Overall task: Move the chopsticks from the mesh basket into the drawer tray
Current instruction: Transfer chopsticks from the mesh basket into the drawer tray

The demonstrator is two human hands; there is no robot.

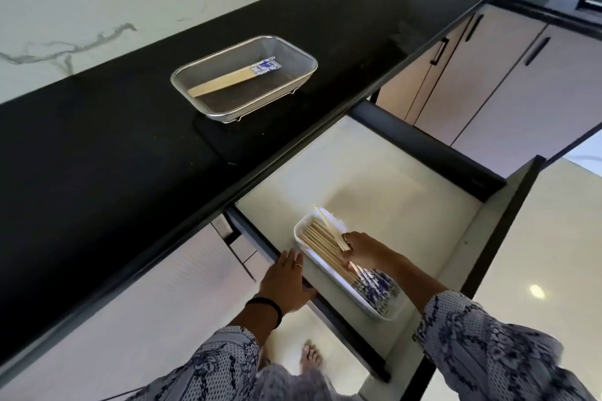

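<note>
A steel mesh basket point(293, 52) stands on the black countertop and holds a few wooden chopsticks point(228, 80) with blue-patterned ends. Below it, in the open drawer, a white tray point(301, 221) holds several more such chopsticks point(321, 246) lying side by side. My right hand point(365, 252) hovers over the tray, pinching a chopstick pair point(329, 225) whose tips point up and away over the tray's far end. My left hand point(286, 280) rests with its fingers on the drawer's left side rail beside the tray, holding nothing.
The drawer point(391, 172) is pulled far out, with a pale liner and dark walls. Closed cabinet doors point(488, 75) with dark handles stand at the right. The black countertop point(114, 156) runs along a marble wall. My bare foot point(311, 356) shows on the glossy floor under the drawer.
</note>
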